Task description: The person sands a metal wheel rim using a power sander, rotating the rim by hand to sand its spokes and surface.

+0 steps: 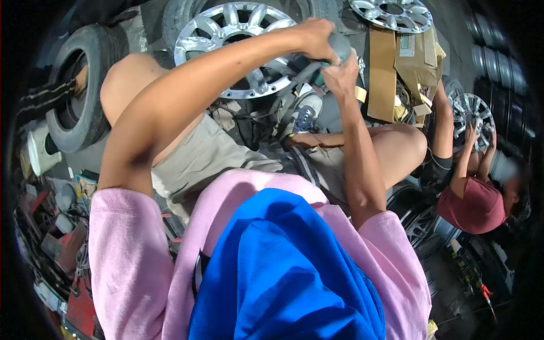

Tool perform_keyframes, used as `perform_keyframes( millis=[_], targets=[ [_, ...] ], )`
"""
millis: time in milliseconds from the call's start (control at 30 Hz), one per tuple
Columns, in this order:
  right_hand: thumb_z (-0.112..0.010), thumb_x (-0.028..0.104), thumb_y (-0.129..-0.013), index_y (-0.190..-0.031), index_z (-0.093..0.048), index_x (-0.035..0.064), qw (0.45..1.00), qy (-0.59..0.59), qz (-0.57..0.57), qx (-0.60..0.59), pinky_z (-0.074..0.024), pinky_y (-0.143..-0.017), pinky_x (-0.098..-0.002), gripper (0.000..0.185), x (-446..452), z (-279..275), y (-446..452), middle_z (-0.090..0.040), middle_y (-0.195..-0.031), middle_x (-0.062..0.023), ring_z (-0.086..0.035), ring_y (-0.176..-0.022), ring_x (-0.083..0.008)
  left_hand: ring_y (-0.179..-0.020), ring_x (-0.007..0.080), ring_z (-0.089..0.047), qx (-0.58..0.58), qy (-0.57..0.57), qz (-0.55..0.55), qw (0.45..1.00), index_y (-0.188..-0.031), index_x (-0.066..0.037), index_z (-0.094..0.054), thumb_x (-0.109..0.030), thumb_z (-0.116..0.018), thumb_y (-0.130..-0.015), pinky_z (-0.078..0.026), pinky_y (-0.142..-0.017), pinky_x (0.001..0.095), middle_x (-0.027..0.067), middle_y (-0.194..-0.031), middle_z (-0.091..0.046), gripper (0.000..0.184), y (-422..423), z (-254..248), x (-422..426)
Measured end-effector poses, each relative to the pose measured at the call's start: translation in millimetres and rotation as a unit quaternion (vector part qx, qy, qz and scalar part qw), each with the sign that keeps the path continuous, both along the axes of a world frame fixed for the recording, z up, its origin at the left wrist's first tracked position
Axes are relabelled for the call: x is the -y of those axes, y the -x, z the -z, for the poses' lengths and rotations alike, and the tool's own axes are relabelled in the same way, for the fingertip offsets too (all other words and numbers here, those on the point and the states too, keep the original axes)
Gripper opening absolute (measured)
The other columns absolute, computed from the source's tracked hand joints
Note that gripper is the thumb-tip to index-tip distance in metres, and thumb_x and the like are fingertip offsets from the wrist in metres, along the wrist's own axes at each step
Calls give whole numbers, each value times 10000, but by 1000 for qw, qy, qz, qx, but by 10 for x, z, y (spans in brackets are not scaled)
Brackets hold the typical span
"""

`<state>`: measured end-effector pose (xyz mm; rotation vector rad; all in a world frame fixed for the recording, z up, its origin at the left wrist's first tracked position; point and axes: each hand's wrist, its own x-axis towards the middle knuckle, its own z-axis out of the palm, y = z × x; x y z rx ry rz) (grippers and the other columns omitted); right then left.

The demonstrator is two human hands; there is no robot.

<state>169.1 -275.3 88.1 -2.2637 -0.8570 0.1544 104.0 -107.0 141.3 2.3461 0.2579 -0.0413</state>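
My left hand (pixel 316 39) and my right hand (pixel 342 75) are both closed around a teal-and-grey power sander (pixel 339 46), the left hand at its far side and the right nearer me. A dark hose or cord (pixel 306 73) runs from it down to the left. Left of the sander lies a silver alloy wheel rim (pixel 195 44) with wide spokes, partly behind my left forearm. The sander is beside the rim's right edge; whether they touch I cannot tell. Its working face is hidden.
A second silver rim (pixel 416 17) rests above an open cardboard box (pixel 382 73). A worn tyre (pixel 93 133) stands at left, near another person's leg. Tools and scrap (pixel 65 226) crowd the lower left. At right, a person in a maroon shirt (pixel 473 207) handles a rim (pixel 484 116).
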Motion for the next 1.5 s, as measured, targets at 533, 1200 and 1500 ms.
perform_keyframes(
  millis=[533, 1200, 1500],
  targets=[
    [-930, 287, -594, -1225, -569, -64, 986, 54, -135, 83, -489, -1010, -475, 807, -971, 309, 60, -615, -1193, -237, -579, -1160, -424, -1088, 302, -694, -63, 96, -120, 986, -1362, 45, -517, -312, -932, -655, -556, -930, 391, 248, -1235, -687, 894, 364, 656, -936],
    [-770, 84, -636, -1156, -590, 3, 994, -84, -22, -61, -495, -907, -487, 556, 246, 284, 3, -619, -1062, -205, -617, -1041, -417, -1138, 410, -675, -81, 94, 16, 992, -1295, 57, -553, -486, -938, -663, -534, -975, 440, 314, -1194, -671, 918, 50, -133, 152],
    [-807, 219, -769, -1139, -528, -78, 992, -104, -54, 48, -449, -888, -523, 550, 441, 230, 133, -543, -1040, -243, -541, -982, -481, -1169, 447, -637, -55, 57, 67, 995, -1272, 66, -495, -440, -968, -626, -515, -999, 465, 287, -1173, -678, 948, 81, -150, 327]
  ],
)
